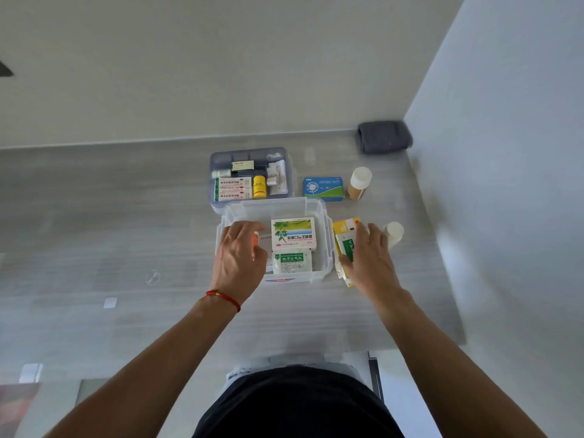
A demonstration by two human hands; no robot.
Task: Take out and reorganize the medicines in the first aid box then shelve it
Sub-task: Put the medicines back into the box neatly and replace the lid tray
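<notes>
The clear box point(319, 210) sits open mid-table point(126, 216), holding a green-leaf carton point(294, 233) and a sachet point(292, 262). The left hand point(238, 254) is inside it at the left, fingers curled on something orange and white. The right hand point(368, 257) lies spread on yellow cartons point(343, 235) just right of the box. Behind it stands the tray point(249, 178) of medicines; right of that, a blue carton point(323, 188) and a bottle point(358, 183).

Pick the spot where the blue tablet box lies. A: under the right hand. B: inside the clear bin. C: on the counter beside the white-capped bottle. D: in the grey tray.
C: the blue tablet box lies flat on the counter, just left of the white-capped bottle, outside the clear bin.
</notes>
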